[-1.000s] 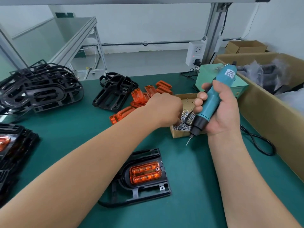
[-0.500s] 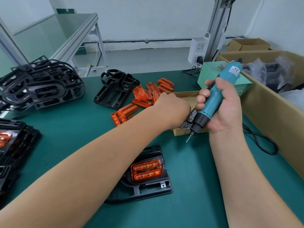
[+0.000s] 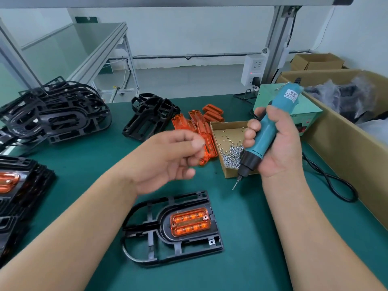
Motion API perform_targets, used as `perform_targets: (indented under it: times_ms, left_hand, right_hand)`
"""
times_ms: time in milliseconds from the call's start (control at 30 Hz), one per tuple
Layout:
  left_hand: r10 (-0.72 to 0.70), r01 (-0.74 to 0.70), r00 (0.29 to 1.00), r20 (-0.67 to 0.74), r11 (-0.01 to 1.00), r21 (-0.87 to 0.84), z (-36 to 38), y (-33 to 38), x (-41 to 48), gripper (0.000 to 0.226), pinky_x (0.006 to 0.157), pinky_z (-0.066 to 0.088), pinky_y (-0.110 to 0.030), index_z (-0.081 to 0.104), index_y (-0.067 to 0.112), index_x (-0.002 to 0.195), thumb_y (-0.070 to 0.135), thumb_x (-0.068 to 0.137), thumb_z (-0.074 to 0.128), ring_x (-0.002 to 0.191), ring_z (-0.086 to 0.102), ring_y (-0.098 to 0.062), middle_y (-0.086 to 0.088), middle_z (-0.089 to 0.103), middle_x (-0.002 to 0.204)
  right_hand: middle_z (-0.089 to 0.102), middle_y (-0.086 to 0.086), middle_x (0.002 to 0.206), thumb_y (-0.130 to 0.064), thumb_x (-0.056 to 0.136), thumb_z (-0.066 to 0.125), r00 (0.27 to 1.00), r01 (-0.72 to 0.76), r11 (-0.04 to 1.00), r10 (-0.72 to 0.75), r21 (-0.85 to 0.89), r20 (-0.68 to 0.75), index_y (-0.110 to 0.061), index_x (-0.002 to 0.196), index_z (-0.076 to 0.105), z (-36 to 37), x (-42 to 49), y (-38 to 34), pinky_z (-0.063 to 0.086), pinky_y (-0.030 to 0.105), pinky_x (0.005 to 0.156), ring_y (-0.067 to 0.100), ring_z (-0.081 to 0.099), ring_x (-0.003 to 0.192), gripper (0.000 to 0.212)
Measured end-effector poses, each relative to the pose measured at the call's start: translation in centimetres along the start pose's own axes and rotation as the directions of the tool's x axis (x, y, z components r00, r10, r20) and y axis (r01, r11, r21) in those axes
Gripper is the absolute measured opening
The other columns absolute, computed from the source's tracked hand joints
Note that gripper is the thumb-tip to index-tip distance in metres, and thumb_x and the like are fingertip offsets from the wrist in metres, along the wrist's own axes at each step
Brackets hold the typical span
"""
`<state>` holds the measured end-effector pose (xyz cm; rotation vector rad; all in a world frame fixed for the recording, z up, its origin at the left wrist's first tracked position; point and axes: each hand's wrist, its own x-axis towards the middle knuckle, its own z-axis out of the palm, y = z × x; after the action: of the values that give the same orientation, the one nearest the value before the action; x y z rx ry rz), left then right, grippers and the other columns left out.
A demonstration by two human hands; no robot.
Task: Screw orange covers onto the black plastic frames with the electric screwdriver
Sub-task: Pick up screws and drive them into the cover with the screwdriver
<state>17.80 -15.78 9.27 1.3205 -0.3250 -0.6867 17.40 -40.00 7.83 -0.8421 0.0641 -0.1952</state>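
Our right hand [image 3: 281, 148] is gripping the screwdriver [image 3: 263, 133]; our left hand [image 3: 168, 160] is pinching, and we cannot tell on what. The orange cover [image 3: 189, 224] is sitting in the black frame [image 3: 162, 227] by the front edge of the desk [image 3: 241, 269], and we are guessing it is not screwed down yet.

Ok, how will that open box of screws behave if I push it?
Likely slides, not tips: the cardboard box is low and wide. Loose screws heaped at its near end would probably shift. Thin walls may flex.
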Motion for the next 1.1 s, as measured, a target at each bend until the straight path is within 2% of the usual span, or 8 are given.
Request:
perform_targets:
  times_ms: [133, 200, 300, 433, 567, 767, 933, 1100]
  left_hand:
    - [-0.142, 0.146, 0.989, 0.036, 0.928, -0.341, -1.4, -0.7, -3.3, 0.01, 0.041, 0.037, -0.015, 0.063, 0.018, 0.087, 0.017, 0.088, 0.072, 0.066, 0.045, -0.009, -0.001, 0.053, 0.086]
    - [-0.148, 0.142, 0.989, 0.016, 0.904, -0.402, -1.6, -0.8, -4.0, 0.009, 0.038, 0.033, -0.015, 0.059, 0.017, 0.084, 0.016, 0.086, 0.068, 0.063, 0.039, -0.009, -0.002, 0.052, 0.085]
    - [-0.122, 0.095, 0.99, -0.076, 0.95, -0.298, -1.0, -1.2, -3.9, 0.007, 0.039, 0.033, -0.015, 0.061, 0.015, 0.081, 0.01, 0.086, 0.062, 0.06, 0.039, -0.009, -0.007, 0.061, 0.089]
    - [-0.086, 0.06, 0.988, -0.13, 0.98, -0.192, -0.6, -1.7, -3.7, 0.009, 0.04, 0.033, -0.014, 0.065, 0.01, 0.081, 0.002, 0.085, 0.065, 0.054, 0.041, -0.006, -0.012, 0.068, 0.092]
    - [-0.015, 0.003, 0.993, -0.115, 0.994, -0.109, -0.7, -1.8, -3.9, 0.009, 0.043, 0.034, -0.015, 0.07, 0.009, 0.088, 0.001, 0.085, 0.072, 0.055, 0.044, -0.007, -0.013, 0.071, 0.091]
    - [0.011, -0.011, 0.997, -0.083, 1.0, 0.008, -0.4, -2.3, -4.0, 0.007, 0.045, 0.035, -0.016, 0.077, 0.012, 0.096, 0.011, 0.089, 0.077, 0.058, 0.046, -0.008, -0.013, 0.071, 0.093]
    - [-0.002, 0.01, 0.997, -0.076, 0.993, 0.117, -0.2, -2.7, -4.0, 0.011, 0.046, 0.035, -0.014, 0.076, 0.007, 0.103, 0.015, 0.097, 0.072, 0.06, 0.045, -0.007, -0.014, 0.074, 0.098]
    - [-0.025, 0.035, 0.998, -0.052, 0.979, 0.202, 0.2, -2.8, -4.1, 0.012, 0.047, 0.033, -0.015, 0.079, 0.017, 0.099, 0.02, 0.095, 0.069, 0.059, 0.042, -0.006, -0.01, 0.076, 0.097]
  right_hand:
    - [0.053, 0.0, 0.068, -0.029, 0.103, 0.051, 0.999, -0.013, 0.999, 0.012, 0.037, 0.049, -0.014, 0.097, 0.058, 1.8, -1.1, 1.5, 0.043, 0.021, 0.047, 0.013, 0.053, 0.055, 0.017]
    - [0.053, -0.001, 0.069, -0.03, 0.102, 0.052, 0.997, -0.019, 0.997, 0.013, 0.075, 0.082, -0.013, 0.1, 0.059, 2.6, -1.8, 2.2, 0.044, 0.021, 0.047, 0.012, 0.053, 0.055, 0.018]
    - [0.054, -0.002, 0.07, -0.031, 0.103, 0.052, 0.992, 0.008, 0.994, -0.022, 0.109, 0.125, -0.011, 0.106, 0.061, 3.3, -2.6, 2.8, 0.045, 0.02, 0.05, 0.011, 0.054, 0.057, 0.022]
    - [0.052, -0.003, 0.07, -0.033, 0.104, 0.053, 0.99, 0.067, 0.987, -0.084, 0.148, 0.111, -0.014, 0.098, 0.059, 3.7, -3.0, 2.4, 0.044, 0.02, 0.051, 0.01, 0.052, 0.057, 0.021]
    - [0.05, -0.005, 0.074, -0.039, 0.105, 0.053, 0.988, 0.125, 0.962, -0.142, 0.242, 0.055, -0.018, 0.097, 0.058, 3.6, -2.9, 1.6, 0.045, 0.02, 0.056, 0.009, 0.052, 0.061, 0.023]
    - [0.051, -0.003, 0.077, -0.045, 0.107, 0.053, 0.985, 0.158, 0.927, -0.174, 0.341, 0.015, -0.018, 0.101, 0.056, 3.8, -2.9, 1.1, 0.049, 0.022, 0.061, 0.011, 0.056, 0.066, 0.028]
    - [0.05, -0.003, 0.078, -0.045, 0.107, 0.054, 0.981, 0.171, 0.927, -0.191, 0.333, 0.029, -0.018, 0.101, 0.056, 3.8, -3.1, 1.1, 0.047, 0.022, 0.061, 0.011, 0.054, 0.066, 0.027]
    - [0.05, -0.003, 0.078, -0.042, 0.106, 0.057, 0.981, 0.159, 0.933, -0.187, 0.324, 0.058, -0.019, 0.1, 0.056, 3.9, -3.3, 1.3, 0.046, 0.022, 0.06, 0.01, 0.052, 0.065, 0.024]
